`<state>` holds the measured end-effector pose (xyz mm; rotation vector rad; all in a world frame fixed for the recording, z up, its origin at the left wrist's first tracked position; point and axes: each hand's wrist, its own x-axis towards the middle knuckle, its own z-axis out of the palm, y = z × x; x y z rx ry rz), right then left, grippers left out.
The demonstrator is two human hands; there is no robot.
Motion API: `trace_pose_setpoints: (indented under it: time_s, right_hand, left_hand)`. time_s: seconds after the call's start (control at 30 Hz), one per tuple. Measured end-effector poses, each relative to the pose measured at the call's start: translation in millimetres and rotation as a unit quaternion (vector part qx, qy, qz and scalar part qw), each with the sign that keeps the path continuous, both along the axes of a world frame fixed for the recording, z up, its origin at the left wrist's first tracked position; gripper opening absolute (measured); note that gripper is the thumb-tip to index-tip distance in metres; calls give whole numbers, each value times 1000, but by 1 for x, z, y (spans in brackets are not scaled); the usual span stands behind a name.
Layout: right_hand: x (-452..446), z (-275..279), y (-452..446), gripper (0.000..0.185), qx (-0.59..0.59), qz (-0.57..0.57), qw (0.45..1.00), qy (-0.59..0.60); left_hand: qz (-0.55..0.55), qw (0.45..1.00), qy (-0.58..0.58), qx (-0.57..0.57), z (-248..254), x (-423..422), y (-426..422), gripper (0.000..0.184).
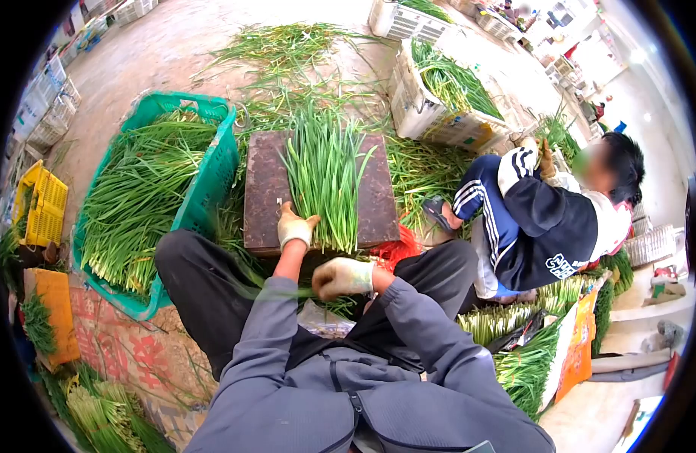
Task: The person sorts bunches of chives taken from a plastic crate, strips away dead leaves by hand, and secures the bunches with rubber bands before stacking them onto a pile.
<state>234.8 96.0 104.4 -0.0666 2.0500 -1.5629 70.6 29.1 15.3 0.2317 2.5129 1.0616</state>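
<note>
A bunch of green chives (pixel 327 177) lies on a dark brown board (pixel 266 177) in front of me, cut ends toward me. My left hand (pixel 295 227), in a pale glove, touches the lower left side of the bunch with thumb and finger spread. Between my knees and below the board's near edge is my right hand (pixel 342 278), also gloved. Its fingers are curled closed, somewhat smeared by motion. A blurred green streak, which looks like loose chive leaves (pixel 276 292), runs left from its fingertips.
To my left stands a green crate (pixel 225 143) full of chives. A white crate (pixel 408 102) of chives is at the far right. Loose leaves (pixel 287 47) litter the floor. A co-worker (pixel 551 219) sits close on my right, beside bundled chives (pixel 525 366).
</note>
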Motion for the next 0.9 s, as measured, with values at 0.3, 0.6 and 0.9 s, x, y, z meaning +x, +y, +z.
trace_pose_setpoints:
  time_s: [0.3, 0.6, 0.9]
  right_hand:
    - [-91, -23, 33, 25, 264, -312, 897, 169]
    - [-165, -64, 52, 10, 574, -135, 780, 210]
    - [-143, 0, 71, 12, 366, -386, 804, 267]
  left_hand:
    - [0, 1000, -23, -12, -9, 1, 1, 93]
    - [-10, 999, -26, -36, 0, 4, 0, 101]
    - [-29, 995, -68, -60, -2, -1, 1, 118]
